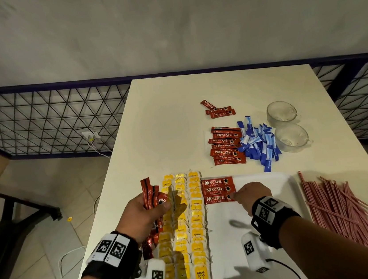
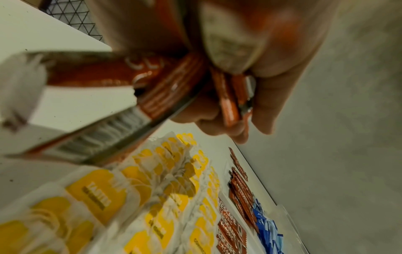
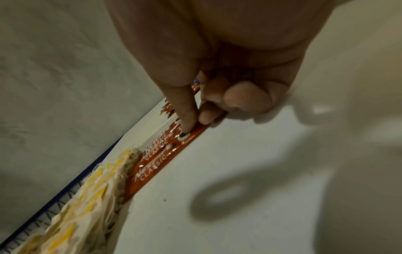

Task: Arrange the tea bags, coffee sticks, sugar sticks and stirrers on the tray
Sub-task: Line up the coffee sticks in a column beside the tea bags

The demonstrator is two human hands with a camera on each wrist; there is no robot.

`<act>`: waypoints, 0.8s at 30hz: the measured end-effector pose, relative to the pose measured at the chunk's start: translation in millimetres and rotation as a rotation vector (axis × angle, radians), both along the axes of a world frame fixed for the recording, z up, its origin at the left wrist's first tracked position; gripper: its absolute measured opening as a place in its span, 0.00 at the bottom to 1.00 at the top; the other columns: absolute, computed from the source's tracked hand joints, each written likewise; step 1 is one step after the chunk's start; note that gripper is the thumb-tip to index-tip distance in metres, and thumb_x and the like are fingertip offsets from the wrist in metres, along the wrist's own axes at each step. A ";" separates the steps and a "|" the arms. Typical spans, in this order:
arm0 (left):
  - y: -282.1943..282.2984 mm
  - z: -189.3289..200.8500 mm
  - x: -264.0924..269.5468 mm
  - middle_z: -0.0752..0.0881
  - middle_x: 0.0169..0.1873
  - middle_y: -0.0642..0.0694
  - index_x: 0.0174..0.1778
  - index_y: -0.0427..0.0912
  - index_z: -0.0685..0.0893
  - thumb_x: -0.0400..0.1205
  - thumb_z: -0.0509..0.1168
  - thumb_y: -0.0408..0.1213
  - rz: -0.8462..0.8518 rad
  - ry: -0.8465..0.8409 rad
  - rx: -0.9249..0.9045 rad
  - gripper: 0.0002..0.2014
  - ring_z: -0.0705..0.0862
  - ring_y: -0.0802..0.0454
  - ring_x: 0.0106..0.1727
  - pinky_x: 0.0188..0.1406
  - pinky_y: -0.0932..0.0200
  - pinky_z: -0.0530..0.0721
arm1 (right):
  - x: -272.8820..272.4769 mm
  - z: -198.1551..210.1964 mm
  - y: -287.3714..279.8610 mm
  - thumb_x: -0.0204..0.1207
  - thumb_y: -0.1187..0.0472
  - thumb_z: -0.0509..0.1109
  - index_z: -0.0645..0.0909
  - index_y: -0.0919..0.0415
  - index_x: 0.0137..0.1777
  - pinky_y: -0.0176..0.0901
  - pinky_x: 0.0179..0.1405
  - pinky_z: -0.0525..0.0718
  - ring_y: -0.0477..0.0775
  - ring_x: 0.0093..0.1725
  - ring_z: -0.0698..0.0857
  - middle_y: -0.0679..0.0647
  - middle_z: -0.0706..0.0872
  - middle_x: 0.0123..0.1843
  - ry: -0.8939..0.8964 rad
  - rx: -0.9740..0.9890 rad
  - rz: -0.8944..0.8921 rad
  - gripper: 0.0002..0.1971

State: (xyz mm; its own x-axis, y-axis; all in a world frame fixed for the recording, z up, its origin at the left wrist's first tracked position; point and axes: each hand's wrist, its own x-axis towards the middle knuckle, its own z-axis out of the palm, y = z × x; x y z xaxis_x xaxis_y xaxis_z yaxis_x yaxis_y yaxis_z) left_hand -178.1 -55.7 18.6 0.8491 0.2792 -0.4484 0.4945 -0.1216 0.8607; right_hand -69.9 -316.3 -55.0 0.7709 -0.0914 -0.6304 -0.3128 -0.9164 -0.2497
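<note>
A white tray (image 1: 267,201) lies at the near table edge. Yellow-tagged tea bags (image 1: 183,220) fill three columns on its left part. Three red coffee sticks (image 1: 218,189) lie side by side at the far edge beside them. My right hand (image 1: 236,196) pinches the right end of the nearest stick (image 3: 156,170) with thumb and forefinger (image 3: 191,125), flat on the tray (image 3: 217,171). My left hand (image 1: 156,208) grips a bundle of coffee sticks (image 1: 149,197) upright above the tea bags (image 2: 152,197); the bundle (image 2: 152,82) fills the left wrist view.
Beyond the tray lie a pile of coffee sticks (image 1: 225,145), a smaller group of three (image 1: 218,109) and a heap of blue sugar sticks (image 1: 257,142). Two glass cups (image 1: 280,112) stand at the right. Red stirrers (image 1: 339,208) lie right of the tray. Floor drops off left.
</note>
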 end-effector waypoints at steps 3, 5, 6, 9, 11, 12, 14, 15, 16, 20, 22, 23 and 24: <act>0.4 -1.1 0.1 0.86 0.30 0.41 0.46 0.36 0.86 0.76 0.75 0.34 -0.002 0.006 0.006 0.08 0.84 0.49 0.28 0.27 0.61 0.83 | 2.8 -4.1 0.8 0.76 0.38 0.66 0.85 0.57 0.54 0.47 0.57 0.85 0.55 0.51 0.88 0.52 0.89 0.53 0.015 -0.026 0.035 0.22; 0.7 -2.2 0.4 0.86 0.31 0.40 0.46 0.36 0.86 0.75 0.75 0.35 -0.001 0.009 0.003 0.08 0.84 0.47 0.29 0.30 0.58 0.84 | 4.1 -6.6 0.3 0.75 0.38 0.68 0.86 0.57 0.51 0.47 0.56 0.86 0.55 0.48 0.89 0.52 0.89 0.50 0.013 -0.016 0.014 0.21; 0.7 -2.8 0.4 0.87 0.32 0.40 0.46 0.36 0.87 0.75 0.76 0.35 -0.004 0.009 0.000 0.08 0.85 0.46 0.30 0.32 0.56 0.85 | 4.7 -8.2 -0.3 0.74 0.38 0.69 0.86 0.57 0.50 0.47 0.55 0.87 0.55 0.47 0.89 0.52 0.89 0.48 0.011 -0.007 0.004 0.21; 0.1 -3.2 0.5 0.88 0.32 0.40 0.46 0.38 0.87 0.75 0.76 0.36 -0.014 0.009 -0.007 0.08 0.86 0.46 0.31 0.35 0.54 0.84 | 5.3 -8.1 -0.2 0.72 0.37 0.69 0.86 0.56 0.47 0.47 0.54 0.87 0.54 0.44 0.89 0.51 0.90 0.45 0.011 -0.004 0.005 0.22; -0.6 -3.3 0.6 0.88 0.31 0.42 0.45 0.39 0.88 0.75 0.76 0.36 -0.015 0.009 -0.013 0.07 0.85 0.47 0.31 0.35 0.53 0.83 | 4.9 -5.2 -1.3 0.71 0.35 0.69 0.85 0.57 0.46 0.47 0.53 0.87 0.54 0.43 0.89 0.51 0.89 0.43 0.016 -0.002 -0.008 0.23; -1.0 -3.2 0.5 0.88 0.30 0.43 0.45 0.39 0.88 0.75 0.76 0.36 -0.020 0.005 -0.018 0.07 0.85 0.48 0.30 0.35 0.53 0.83 | 4.5 -1.7 -2.3 0.71 0.35 0.69 0.84 0.58 0.44 0.47 0.51 0.87 0.54 0.42 0.88 0.51 0.89 0.42 0.009 0.005 -0.017 0.24; -1.4 -3.2 -0.2 0.87 0.29 0.46 0.46 0.38 0.87 0.76 0.75 0.35 -0.043 0.012 -0.034 0.06 0.85 0.51 0.29 0.35 0.55 0.82 | 2.1 10.6 -4.3 0.73 0.33 0.66 0.81 0.58 0.42 0.44 0.48 0.82 0.53 0.42 0.85 0.50 0.86 0.41 -0.046 0.036 -0.035 0.25; -2.5 -2.4 -0.8 0.87 0.28 0.48 0.45 0.39 0.87 0.76 0.74 0.34 -0.066 0.017 -0.042 0.05 0.85 0.53 0.29 0.34 0.56 0.81 | -0.9 19.7 -3.3 0.74 0.34 0.65 0.79 0.57 0.44 0.43 0.47 0.79 0.52 0.43 0.83 0.49 0.85 0.41 -0.106 0.092 -0.045 0.24; -5.3 -0.6 -1.8 0.87 0.28 0.50 0.44 0.40 0.87 0.76 0.74 0.34 -0.103 0.017 -0.045 0.04 0.85 0.55 0.29 0.35 0.57 0.81 | -4.7 30.4 -0.3 0.76 0.35 0.64 0.79 0.55 0.45 0.42 0.47 0.76 0.51 0.44 0.81 0.48 0.84 0.42 -0.172 0.192 -0.048 0.21; -28.9 7.9 -0.8 0.87 0.28 0.53 0.36 0.44 0.85 0.76 0.73 0.28 -0.327 0.021 -0.063 0.07 0.86 0.60 0.31 0.38 0.63 0.81 | -19.6 71.9 33.2 0.77 0.45 0.70 0.83 0.43 0.47 0.31 0.43 0.76 0.40 0.45 0.85 0.42 0.86 0.44 -0.172 0.738 0.150 0.05; -43.3 10.0 2.1 0.86 0.26 0.56 0.33 0.50 0.84 0.76 0.74 0.27 -0.425 0.019 -0.071 0.12 0.84 0.62 0.29 0.35 0.67 0.80 | -22.9 79.3 47.4 0.77 0.49 0.72 0.85 0.41 0.47 0.37 0.47 0.81 0.44 0.45 0.86 0.45 0.86 0.45 -0.100 0.877 0.243 0.02; -48.3 10.0 4.2 0.86 0.26 0.56 0.33 0.51 0.85 0.75 0.75 0.30 -0.465 0.022 -0.052 0.11 0.83 0.63 0.30 0.36 0.68 0.79 | -22.5 82.5 50.5 0.77 0.51 0.72 0.85 0.42 0.45 0.40 0.48 0.81 0.45 0.44 0.85 0.45 0.87 0.43 -0.111 0.891 0.287 0.01; -51.6 11.3 5.8 0.86 0.27 0.57 0.34 0.51 0.85 0.74 0.75 0.32 -0.491 0.021 -0.041 0.09 0.83 0.63 0.30 0.37 0.67 0.79 | -21.8 86.0 50.6 0.77 0.54 0.72 0.85 0.45 0.43 0.39 0.45 0.80 0.42 0.41 0.84 0.44 0.86 0.41 -0.136 0.870 0.314 0.03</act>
State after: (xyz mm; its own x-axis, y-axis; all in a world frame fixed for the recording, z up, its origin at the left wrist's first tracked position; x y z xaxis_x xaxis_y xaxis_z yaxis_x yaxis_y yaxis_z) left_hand -172.3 -107.3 29.8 0.8666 -0.1699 -0.4692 0.4045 -0.3113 0.8599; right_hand -91.7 -265.8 31.0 0.7524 0.5954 -0.2819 -0.0006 -0.4272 -0.9041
